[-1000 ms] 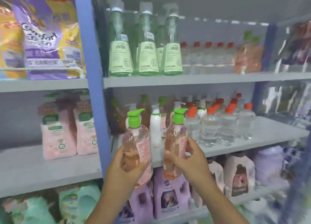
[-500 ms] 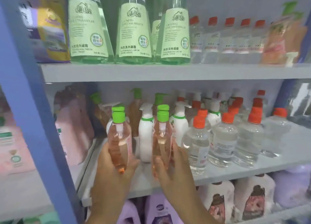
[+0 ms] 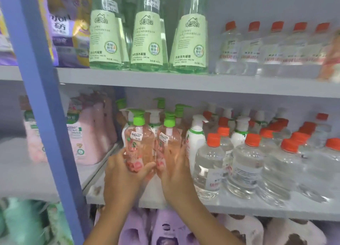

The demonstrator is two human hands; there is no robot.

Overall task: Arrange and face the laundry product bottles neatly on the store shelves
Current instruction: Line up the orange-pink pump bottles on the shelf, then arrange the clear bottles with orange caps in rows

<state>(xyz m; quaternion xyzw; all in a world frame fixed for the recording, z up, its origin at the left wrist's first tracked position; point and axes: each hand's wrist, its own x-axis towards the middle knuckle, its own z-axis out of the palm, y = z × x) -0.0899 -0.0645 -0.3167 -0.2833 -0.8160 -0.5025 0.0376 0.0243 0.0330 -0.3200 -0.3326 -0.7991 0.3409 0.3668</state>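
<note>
Two pink pump bottles with green heads stand side by side at the front of the middle shelf, the left pump bottle gripped low down by the left hand, thumb wrapped across its label, and the right pump bottle cupped by the right hand, fingers curled round its far side. Both price stickers face outward and the bottles look upright, touching or nearly so. The step in hand appears to be setting the pair down in the front row, just left of a white pump bottle and the clear orange-capped bottles. Next would likely come seating both bases flat, squaring the labels to the aisle, then letting go without tipping the neighbours. Half a second earlier the pump spouts pointed toward the camera and the labels were turned away; a second earlier the pair was held out in front of the shelf edge, clear of it. Green bottles line the shelf above
</note>
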